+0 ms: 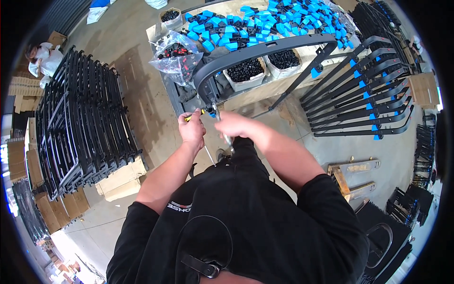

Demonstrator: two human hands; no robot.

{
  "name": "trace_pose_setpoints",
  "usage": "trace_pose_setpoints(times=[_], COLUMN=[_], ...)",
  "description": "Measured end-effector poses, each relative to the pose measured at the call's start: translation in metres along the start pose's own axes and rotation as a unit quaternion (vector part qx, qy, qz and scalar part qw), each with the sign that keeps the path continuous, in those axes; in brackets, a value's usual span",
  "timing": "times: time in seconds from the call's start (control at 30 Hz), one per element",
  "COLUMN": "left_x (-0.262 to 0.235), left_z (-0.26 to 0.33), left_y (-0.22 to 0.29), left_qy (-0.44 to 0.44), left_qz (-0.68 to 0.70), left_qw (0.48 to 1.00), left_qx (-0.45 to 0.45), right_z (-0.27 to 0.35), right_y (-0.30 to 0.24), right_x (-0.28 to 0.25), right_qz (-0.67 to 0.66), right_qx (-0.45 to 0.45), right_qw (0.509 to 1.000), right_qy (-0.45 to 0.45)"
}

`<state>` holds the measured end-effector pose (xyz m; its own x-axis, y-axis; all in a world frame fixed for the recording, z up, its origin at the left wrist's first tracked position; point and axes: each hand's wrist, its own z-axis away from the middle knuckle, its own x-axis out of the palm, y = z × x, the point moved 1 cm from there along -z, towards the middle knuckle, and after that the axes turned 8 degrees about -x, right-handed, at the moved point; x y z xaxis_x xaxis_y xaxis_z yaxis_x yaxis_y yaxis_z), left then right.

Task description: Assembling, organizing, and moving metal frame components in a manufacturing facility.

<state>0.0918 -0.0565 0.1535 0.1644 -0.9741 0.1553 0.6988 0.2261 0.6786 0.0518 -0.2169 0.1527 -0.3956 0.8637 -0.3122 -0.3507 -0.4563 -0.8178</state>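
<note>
In front of me a black curved tubular frame [265, 48] arches across the workbench's near side. My left hand [192, 130] is closed round a yellow-and-black tool handle [195, 115], held against the frame's near end. Just to the right, my right hand [232, 125] is closed on a silver metal tool [229, 140], which shows below the fingers; its exact kind is hidden by the hand. Between the two hands, a small blue piece [212, 114] sits at the frame's end. A second blue piece [316, 72] is on the frame's far leg.
Loose blue-and-black parts [283, 21] cover the bench's far side. Nearer stand boxes of small black parts [245, 71] and a clear bag with red and black pieces [177, 54]. Black frames [82, 123] are stacked at left; similar curved frames [373, 90] stand at right. A pallet jack [354, 173] is behind right.
</note>
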Motion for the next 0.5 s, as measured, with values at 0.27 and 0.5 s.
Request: trace_pose_setpoints(times=[0.27,0.5], left_x=[-0.008,0.002], left_z=[-0.004,0.002], left_y=[-0.005,-0.002], left_qy=[0.030,0.031], left_qz=[-0.004,-0.018], left_qw=[0.999,0.999], left_qx=[0.022,-0.003], right_z=[0.020,0.001], right_y=[-0.045,-0.018], right_x=[-0.018,0.010], right_qz=[-0.188,0.198], right_qx=[0.106,-0.002], right_qw=[0.974,0.979], right_qy=[-0.063,0.048])
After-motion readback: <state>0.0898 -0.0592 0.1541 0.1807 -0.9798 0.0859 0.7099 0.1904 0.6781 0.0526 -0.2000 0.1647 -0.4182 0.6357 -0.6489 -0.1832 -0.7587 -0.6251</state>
